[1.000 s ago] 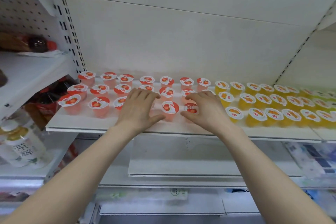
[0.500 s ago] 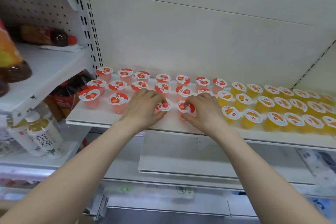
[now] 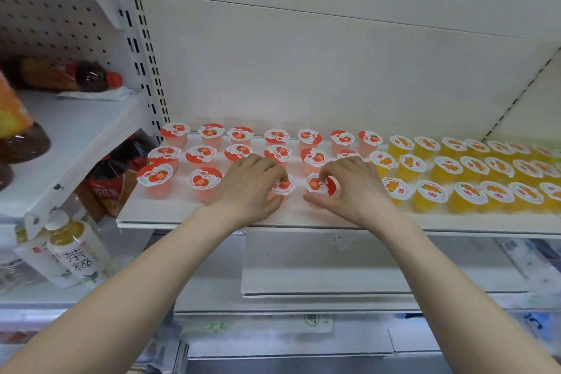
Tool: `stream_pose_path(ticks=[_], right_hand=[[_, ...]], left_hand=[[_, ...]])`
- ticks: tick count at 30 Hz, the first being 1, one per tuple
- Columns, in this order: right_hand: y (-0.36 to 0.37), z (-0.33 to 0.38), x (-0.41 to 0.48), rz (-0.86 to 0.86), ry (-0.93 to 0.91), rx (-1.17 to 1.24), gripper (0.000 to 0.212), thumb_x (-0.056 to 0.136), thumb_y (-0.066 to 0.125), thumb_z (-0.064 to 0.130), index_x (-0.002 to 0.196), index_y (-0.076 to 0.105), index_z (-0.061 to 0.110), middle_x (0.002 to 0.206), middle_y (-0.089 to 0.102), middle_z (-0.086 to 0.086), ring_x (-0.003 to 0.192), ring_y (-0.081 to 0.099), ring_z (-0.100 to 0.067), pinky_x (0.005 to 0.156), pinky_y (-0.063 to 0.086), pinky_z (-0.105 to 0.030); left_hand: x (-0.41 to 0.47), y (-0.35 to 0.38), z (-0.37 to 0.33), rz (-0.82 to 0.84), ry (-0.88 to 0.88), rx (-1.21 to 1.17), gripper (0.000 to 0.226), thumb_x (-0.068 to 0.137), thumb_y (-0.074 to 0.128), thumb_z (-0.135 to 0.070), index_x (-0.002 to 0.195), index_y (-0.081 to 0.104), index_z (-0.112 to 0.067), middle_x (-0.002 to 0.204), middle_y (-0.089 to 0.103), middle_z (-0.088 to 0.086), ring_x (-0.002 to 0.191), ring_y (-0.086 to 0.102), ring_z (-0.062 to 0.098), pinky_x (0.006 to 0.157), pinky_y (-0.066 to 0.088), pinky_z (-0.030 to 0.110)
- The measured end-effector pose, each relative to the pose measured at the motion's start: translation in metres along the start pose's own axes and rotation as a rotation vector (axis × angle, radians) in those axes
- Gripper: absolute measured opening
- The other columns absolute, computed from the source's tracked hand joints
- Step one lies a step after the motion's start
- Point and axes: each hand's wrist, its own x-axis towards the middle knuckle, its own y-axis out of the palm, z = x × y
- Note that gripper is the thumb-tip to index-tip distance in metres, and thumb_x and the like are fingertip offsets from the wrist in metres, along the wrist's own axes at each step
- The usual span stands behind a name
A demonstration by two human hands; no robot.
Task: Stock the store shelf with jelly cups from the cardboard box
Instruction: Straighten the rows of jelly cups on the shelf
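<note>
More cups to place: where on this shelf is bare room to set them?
Bare: the strip of shelf along its front edge, before the front red cups and before the yellow cups. Crowded: the two rows behind. Between left hand and right hand only a narrow gap.

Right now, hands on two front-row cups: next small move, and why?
Probably let go and draw back: the left hand grips one cup, the right hand pinches its neighbour, and both seem upright on the shelf, aligned with the front row.
</note>
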Motion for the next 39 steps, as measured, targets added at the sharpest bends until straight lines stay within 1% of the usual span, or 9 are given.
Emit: stream_pose_path(ticks=[2, 5, 8, 12, 19, 24, 31, 34, 39], right_hand=[[-0.004, -0.003, 0.008, -0.060, 0.032, 0.074, 0.059, 0.080, 0.038, 0.074, 0.107, 0.065, 0.030, 0.117, 0.066, 0.005, 0.117, 0.049, -0.022, 0.095, 0.037, -0.040], [-0.011, -0.009, 0.027, -0.088, 0.079, 0.064, 0.045, 0.092, 0.049, 0.058, 0.116, 0.066, 0.024, 0.123, 0.066, 0.002, 0.121, 0.049, -0.025, 0.100, 0.036, -0.040], [-0.009, -0.010, 0.046, -0.020, 0.102, 0.042, 0.039, 0.093, 0.055, 0.051, 0.121, 0.065, 0.026, 0.124, 0.066, 0.003, 0.120, 0.050, -0.027, 0.099, 0.038, -0.040], [-0.003, -0.005, 0.064, 0.043, 0.111, 0.064, 0.043, 0.084, 0.059, 0.055, 0.117, 0.067, 0.028, 0.111, 0.070, 0.000, 0.112, 0.056, -0.028, 0.091, 0.046, -0.044], [0.003, -0.008, 0.078, 0.050, 0.055, 0.042, 0.035, 0.082, 0.063, 0.052, 0.106, 0.069, 0.027, 0.096, 0.072, 0.003, 0.095, 0.060, -0.020, 0.069, 0.038, -0.030], [0.000, -0.012, 0.081, 0.086, 0.061, 0.061, 0.036, 0.082, 0.063, 0.055, 0.106, 0.067, 0.028, 0.100, 0.068, 0.006, 0.104, 0.055, -0.020, 0.084, 0.045, -0.037], [0.000, -0.024, 0.121, 0.027, 0.080, 0.025, 0.043, 0.090, 0.059, 0.049, 0.125, 0.062, 0.024, 0.112, 0.069, -0.001, 0.114, 0.051, -0.027, 0.089, 0.041, -0.039], [0.004, -0.021, 0.135, 0.101, 0.100, 0.011, 0.047, 0.090, 0.059, 0.051, 0.130, 0.057, 0.026, 0.118, 0.066, -0.002, 0.119, 0.048, -0.026, 0.092, 0.038, -0.039], [0.013, -0.019, 0.144, 0.156, 0.099, -0.011, 0.041, 0.088, 0.062, 0.050, 0.123, 0.061, 0.026, 0.113, 0.068, -0.002, 0.116, 0.051, -0.025, 0.090, 0.040, -0.037]], left_hand=[[0.002, -0.003, 0.006, 0.017, 0.023, -0.006, 0.039, 0.081, 0.055, -0.052, 0.112, 0.060, -0.031, 0.122, 0.058, -0.009, 0.119, 0.048, 0.019, 0.099, 0.037, 0.036], [0.015, -0.012, 0.014, 0.021, -0.071, -0.108, 0.055, 0.082, 0.043, -0.069, 0.120, 0.060, -0.032, 0.128, 0.057, -0.009, 0.124, 0.045, 0.018, 0.102, 0.036, 0.035], [0.039, -0.017, 0.024, -0.037, -0.192, -0.101, 0.048, 0.090, 0.048, -0.059, 0.122, 0.062, -0.025, 0.124, 0.062, -0.001, 0.120, 0.048, 0.024, 0.098, 0.038, 0.035], [0.065, -0.012, 0.028, 0.100, -0.282, 0.025, 0.053, 0.087, 0.051, -0.060, 0.126, 0.059, -0.026, 0.119, 0.065, 0.007, 0.116, 0.051, 0.031, 0.091, 0.043, 0.036], [0.078, 0.005, 0.034, 0.152, -0.242, 0.091, 0.047, 0.081, 0.050, -0.062, 0.098, 0.068, -0.022, 0.091, 0.070, 0.003, 0.090, 0.061, 0.026, 0.069, 0.049, 0.034], [0.074, 0.010, 0.045, 0.166, -0.212, -0.032, 0.045, 0.081, 0.049, -0.061, 0.107, 0.065, -0.029, 0.099, 0.070, -0.002, 0.093, 0.060, 0.022, 0.074, 0.049, 0.035], [0.103, 0.000, 0.051, 0.047, -0.313, 0.075, 0.049, 0.087, 0.049, -0.063, 0.118, 0.063, -0.027, 0.108, 0.069, 0.000, 0.108, 0.053, 0.026, 0.082, 0.043, 0.036], [0.122, 0.000, 0.050, 0.143, -0.360, 0.094, 0.052, 0.088, 0.050, -0.059, 0.127, 0.059, -0.026, 0.114, 0.067, 0.004, 0.114, 0.049, 0.028, 0.084, 0.042, 0.036], [0.139, 0.008, 0.053, 0.256, -0.389, 0.148, 0.046, 0.086, 0.054, -0.058, 0.116, 0.065, -0.025, 0.111, 0.067, 0.002, 0.109, 0.056, 0.026, 0.079, 0.039, 0.034]])
